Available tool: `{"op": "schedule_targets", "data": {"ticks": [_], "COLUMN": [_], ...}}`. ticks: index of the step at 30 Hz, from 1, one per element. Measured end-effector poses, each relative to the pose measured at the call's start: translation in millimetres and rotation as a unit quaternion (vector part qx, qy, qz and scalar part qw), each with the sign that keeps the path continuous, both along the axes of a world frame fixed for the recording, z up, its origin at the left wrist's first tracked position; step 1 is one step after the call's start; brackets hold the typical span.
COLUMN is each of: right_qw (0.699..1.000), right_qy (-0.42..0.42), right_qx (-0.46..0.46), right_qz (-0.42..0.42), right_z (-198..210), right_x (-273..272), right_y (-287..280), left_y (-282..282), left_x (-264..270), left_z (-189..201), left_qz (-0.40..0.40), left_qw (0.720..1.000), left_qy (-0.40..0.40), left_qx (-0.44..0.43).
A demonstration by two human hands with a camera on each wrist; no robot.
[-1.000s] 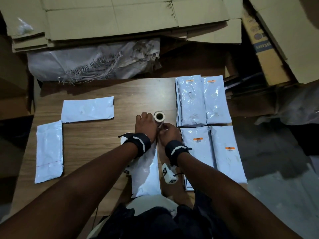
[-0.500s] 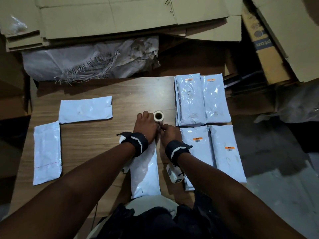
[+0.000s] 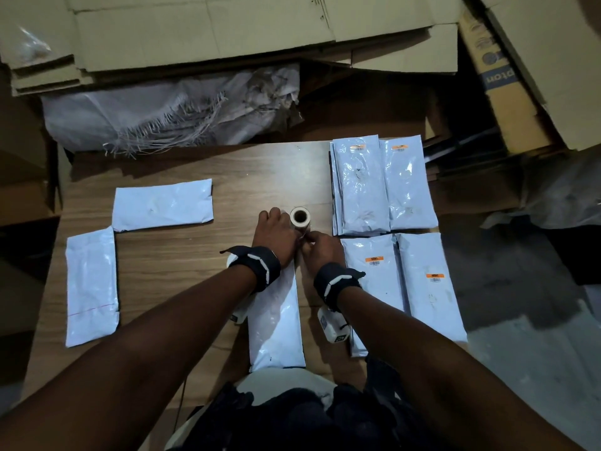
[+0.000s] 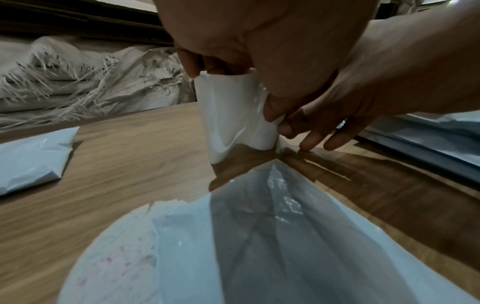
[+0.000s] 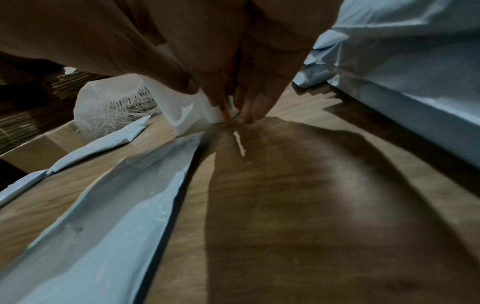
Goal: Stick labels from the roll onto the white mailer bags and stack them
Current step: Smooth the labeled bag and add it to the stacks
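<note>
Left hand [image 3: 274, 237] grips upright label roll [image 3: 300, 217]; right hand [image 3: 320, 247] pinches orange label [image 5: 225, 114] at its base. Hasty peeling risks tearing or creasing.

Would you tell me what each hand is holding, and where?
Left hand grips the roll's side; right hand pinches a label at its base.

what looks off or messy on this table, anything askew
Mostly tidy. The two unlabelled mailers on the left lie at right angles to each other, unlike the labelled stacks lined up on the right. Behind the table, a woven sack is frayed, with loose strands.
</note>
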State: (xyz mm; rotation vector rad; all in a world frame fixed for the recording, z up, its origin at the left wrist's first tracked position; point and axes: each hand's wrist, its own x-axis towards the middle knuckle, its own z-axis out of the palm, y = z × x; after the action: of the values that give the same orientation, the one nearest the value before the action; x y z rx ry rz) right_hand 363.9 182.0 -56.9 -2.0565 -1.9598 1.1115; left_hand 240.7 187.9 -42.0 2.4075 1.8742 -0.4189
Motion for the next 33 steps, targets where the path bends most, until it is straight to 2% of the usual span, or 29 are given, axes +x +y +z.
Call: {"op": "schedule_targets", "data": {"ticks": [7,16,21,27,31,33], "right_qw": [0.999,0.999,0.998,0.979,0.962,0.961], "right_qy": [-0.018,-0.028,0.002,0.046,0.079,0.087], "right_qx": [-0.005,-0.010,-0.021,-0.019,-0.036,-0.039], "right_qz": [0.040,0.026,-0.063,-0.198,-0.258,-0.260], "right_z": [-1.7,-7.7,-5.9,-3.7,-7.8,-5.3], "right_x": [-0.6,-0.7,1.8,-1.9,1.5,6.6], "right_y": [1.8,1.3,-0.1,-30.8,-56.8,-64.7], "left_y": [1.5,1.6,3.1,-9.1,-27.5,-34.6], "left_x": [-3.3,-6.6,-11.3,-16.7,-28.9,-32.6], "left_z": [-4.3,-4.8,-2.8,6.0,3.3,2.7], "left_qz": [-0.011,-0.034,-0.011,-0.005,0.031,0.038], "left_qw": [1.000,0.999,0.999,1.000,0.999,0.996], "left_qy": [0.015,0.025,0.034,-0.011,-0.021,-0.060], "left_qx": [0.002,-0.009,-0.013,0.014,0.025,0.059]}}
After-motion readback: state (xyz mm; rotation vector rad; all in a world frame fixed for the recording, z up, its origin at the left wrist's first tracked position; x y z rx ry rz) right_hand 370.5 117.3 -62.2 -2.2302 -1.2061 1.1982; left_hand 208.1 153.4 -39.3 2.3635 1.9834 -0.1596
